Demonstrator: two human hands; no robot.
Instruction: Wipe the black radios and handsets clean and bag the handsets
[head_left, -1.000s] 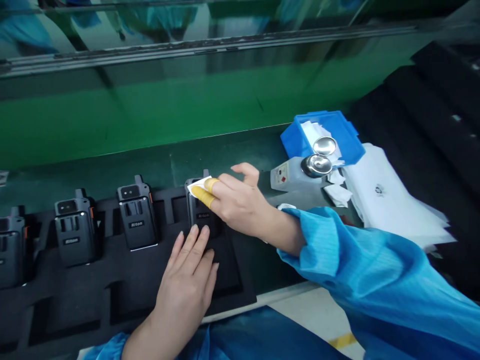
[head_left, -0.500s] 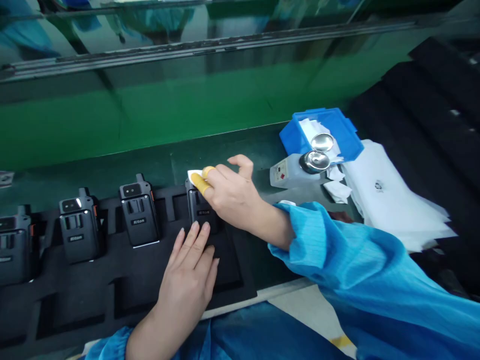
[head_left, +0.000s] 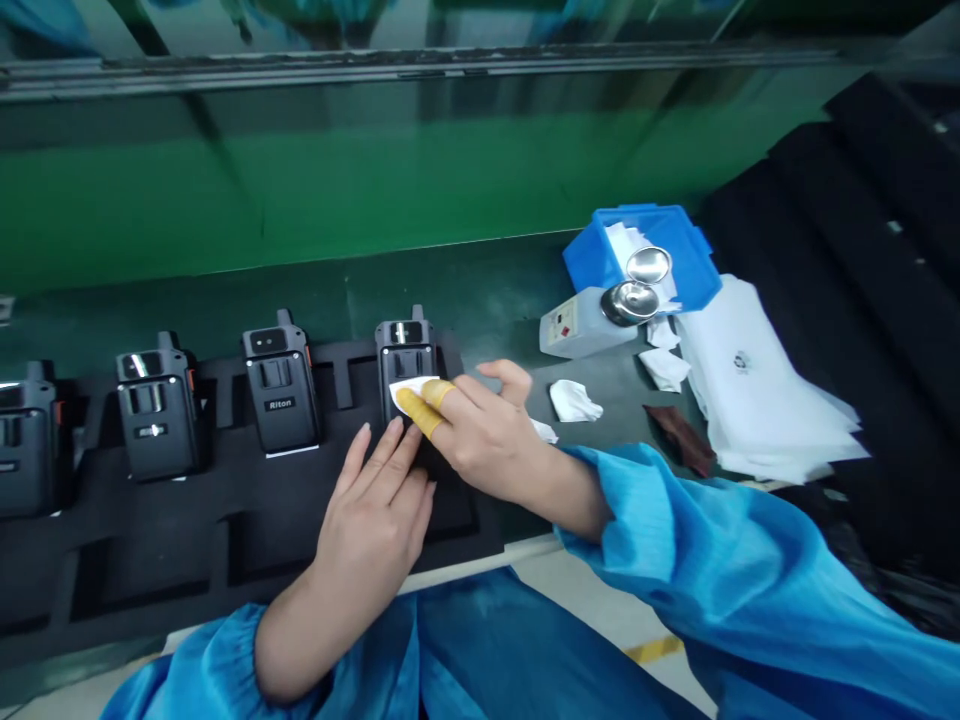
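Note:
A black handheld two-way radio (head_left: 406,348) lies in the foam tray (head_left: 259,550) in front of me, its stubby antenna pointing away. My right hand (head_left: 480,430), with yellow finger covers on two fingers, presses a folded white wipe (head_left: 411,388) onto the radio's body below the clip. My left hand (head_left: 379,510) lies flat, fingers stretched out, with the tips at the radio's lower end. The two hands hide the radio's lower part. To the left sit several more such radios, one of them the radio (head_left: 281,400) marked "Riton".
At the right, a translucent bottle (head_left: 577,328) and a metal-topped dispenser (head_left: 630,300) are by a blue bin (head_left: 694,270) with white wipes. Nearby lie a crumpled wipe (head_left: 574,400), a brown cloth (head_left: 679,438), white bags (head_left: 757,380) and dark foam trays (head_left: 832,250).
My right hand has slid the wipe from the radio's top end down to its middle, uncovering the antenna and camera area. My left hand stays at the lower end. The view has shifted slightly.

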